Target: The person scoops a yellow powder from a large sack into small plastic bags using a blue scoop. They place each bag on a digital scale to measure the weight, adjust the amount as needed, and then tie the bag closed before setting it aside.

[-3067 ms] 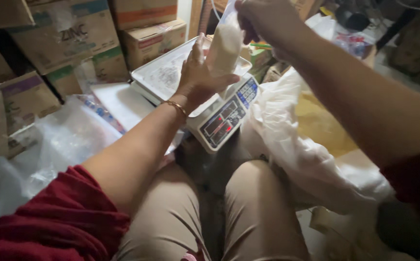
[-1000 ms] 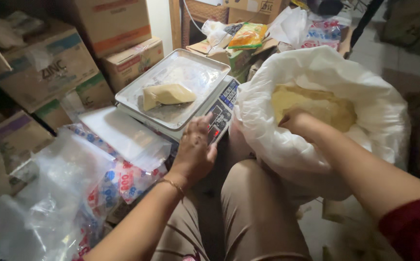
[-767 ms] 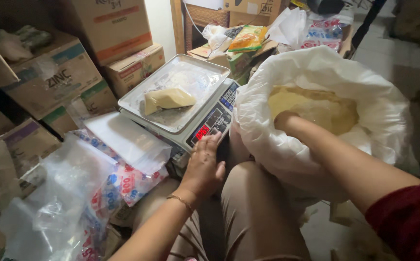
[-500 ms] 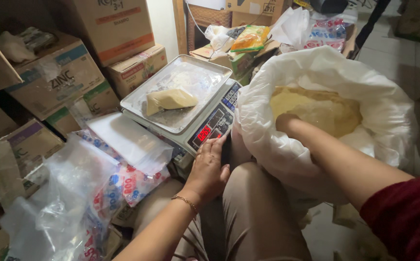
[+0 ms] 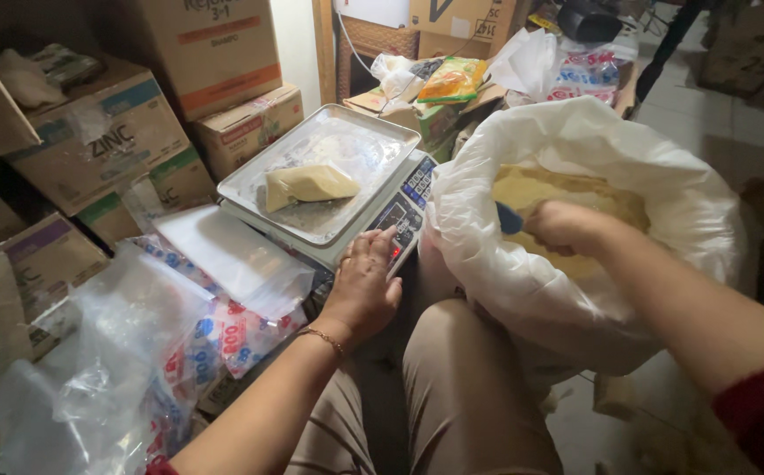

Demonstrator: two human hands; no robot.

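A large white sack (image 5: pixel 575 264) at the right holds yellowish powder (image 5: pixel 567 198), and the scale's one metal tray (image 5: pixel 320 171) carries a single small clear bag of the same powder (image 5: pixel 307 185). The right hand (image 5: pixel 567 230) is inside the sack, its grip clenched on a blue-handled scoop (image 5: pixel 509 218). The left hand (image 5: pixel 364 286) rests flat and released on the near edge of the weighing scale (image 5: pixel 400 220), beside a stack of empty clear bags (image 5: pixel 232 259).

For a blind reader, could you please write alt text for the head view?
The right hand reaches into a large white sack of yellowish powder, while the left hand rests at a digital scale whose tray holds a small filled bag.
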